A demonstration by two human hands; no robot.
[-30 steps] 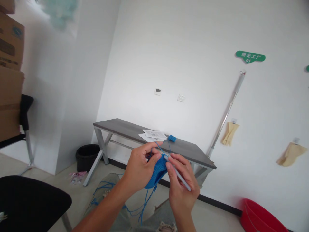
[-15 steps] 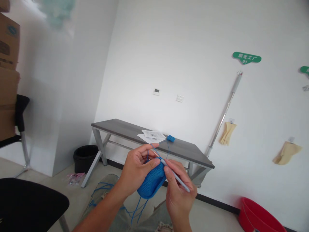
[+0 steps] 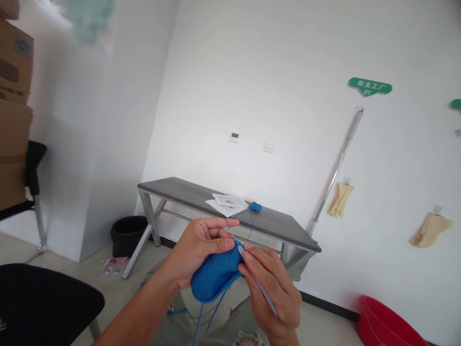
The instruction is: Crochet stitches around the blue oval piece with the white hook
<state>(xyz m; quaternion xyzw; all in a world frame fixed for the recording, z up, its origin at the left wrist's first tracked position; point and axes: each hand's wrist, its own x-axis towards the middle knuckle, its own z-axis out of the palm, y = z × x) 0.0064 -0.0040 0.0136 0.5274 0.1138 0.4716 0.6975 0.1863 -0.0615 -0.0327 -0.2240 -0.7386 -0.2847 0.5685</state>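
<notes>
stacked cardboard boxes point(image 3: 14, 129) at left, black seat point(image 3: 46, 302) closer in, black bin point(image 3: 126, 247) by grey table point(image 3: 171, 188), pink packet point(image 3: 114, 265) on floor point(image 3: 88, 268), pole point(image 3: 336, 166) against white wall point(image 3: 288, 72) below green sign point(image 3: 370, 86), pale gloves point(image 3: 341, 199) hanging, red bucket point(image 3: 368, 323) over right

There are two hands point(image 3: 201, 242) point(image 3: 275, 283), one hook point(image 3: 265, 294), one blue crochet piece point(image 3: 216, 274), one far table point(image 3: 180, 190), two left-side chairs point(image 3: 46, 302) point(image 3: 35, 166), one bin point(image 3: 126, 240) and one red bucket point(image 3: 389, 324).

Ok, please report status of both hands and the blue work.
Left hand pinching blue crochet piece. Right hand gripping hook. Loose yarn hanging below. No obstruction seen.
</notes>
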